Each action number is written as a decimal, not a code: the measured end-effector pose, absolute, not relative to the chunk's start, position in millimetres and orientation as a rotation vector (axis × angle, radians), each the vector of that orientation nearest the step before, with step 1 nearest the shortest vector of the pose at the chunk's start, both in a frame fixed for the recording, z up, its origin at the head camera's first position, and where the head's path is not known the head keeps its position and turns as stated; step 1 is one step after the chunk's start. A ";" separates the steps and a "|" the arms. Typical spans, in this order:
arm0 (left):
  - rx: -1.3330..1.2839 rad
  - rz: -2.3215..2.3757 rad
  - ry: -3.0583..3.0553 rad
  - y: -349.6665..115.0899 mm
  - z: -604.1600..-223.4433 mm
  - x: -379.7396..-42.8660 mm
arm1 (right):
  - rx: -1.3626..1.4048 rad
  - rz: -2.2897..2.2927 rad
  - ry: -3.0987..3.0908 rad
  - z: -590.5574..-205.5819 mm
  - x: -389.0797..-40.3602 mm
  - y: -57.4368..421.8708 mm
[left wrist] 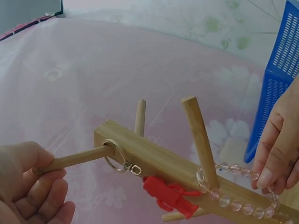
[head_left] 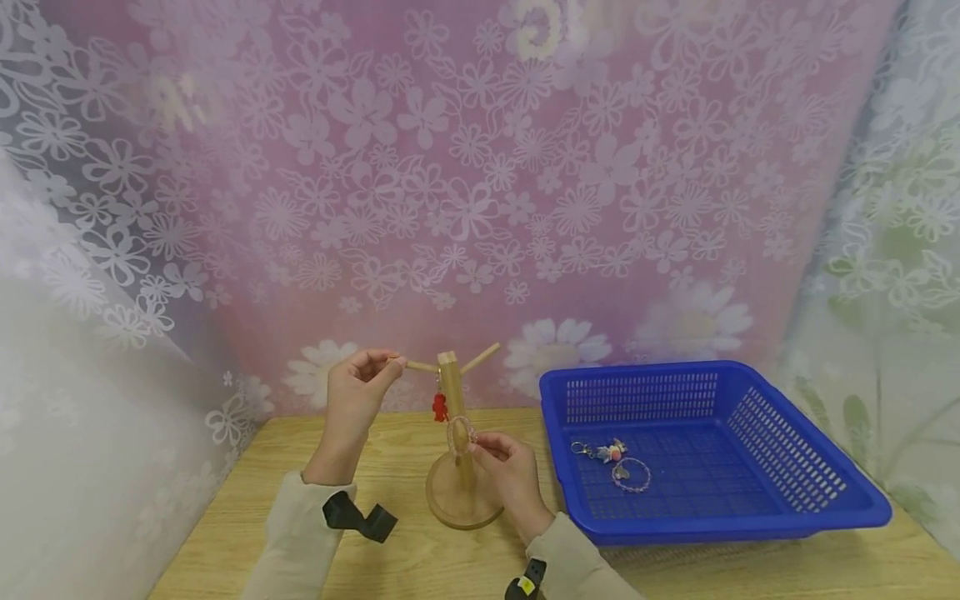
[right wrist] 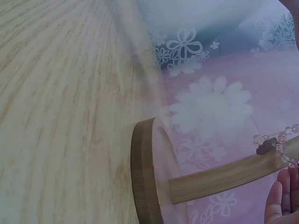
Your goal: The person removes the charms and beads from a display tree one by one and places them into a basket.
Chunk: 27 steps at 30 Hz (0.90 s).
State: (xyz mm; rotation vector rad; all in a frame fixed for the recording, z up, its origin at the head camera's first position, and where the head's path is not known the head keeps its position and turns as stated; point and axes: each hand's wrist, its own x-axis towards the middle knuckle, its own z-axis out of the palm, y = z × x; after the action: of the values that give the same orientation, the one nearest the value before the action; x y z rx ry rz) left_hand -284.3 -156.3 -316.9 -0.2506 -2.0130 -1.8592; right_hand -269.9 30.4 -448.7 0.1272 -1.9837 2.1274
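Observation:
A wooden peg stand (head_left: 467, 467) with a round base stands on the table. My left hand (head_left: 354, 404) pinches the outer end of its upper left peg (left wrist: 77, 158) between thumb and fingers. On that peg, close to the post, a red figure keychain (left wrist: 170, 193) hangs by its metal ring. My right hand (head_left: 513, 479) pinches a pink and clear beaded bracelet (left wrist: 237, 206), which loops around a lower peg (left wrist: 200, 135) facing me. A small dark charm (right wrist: 267, 146) on the bracelet lies against the post in the right wrist view.
To the right of the stand is a blue plastic basket (head_left: 690, 532). Inside it lie another keychain (head_left: 611, 452) with a small figure and another beaded bracelet (head_left: 636, 489). Behind the wooden table (head_left: 382, 550) hangs a pink flowered curtain (head_left: 480, 208).

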 end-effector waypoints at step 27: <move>-0.210 -1.888 -2.055 -154.7 -313.4 -280.6 | 0.251 2.203 -1.927 -416.5 -255.6 30.8</move>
State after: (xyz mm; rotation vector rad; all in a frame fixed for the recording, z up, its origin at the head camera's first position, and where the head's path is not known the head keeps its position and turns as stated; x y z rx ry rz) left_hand -280.6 -154.7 -313.4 -0.2102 -2.0547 -1.8876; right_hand -255.6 30.8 -416.5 0.2508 -1.9273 2.2027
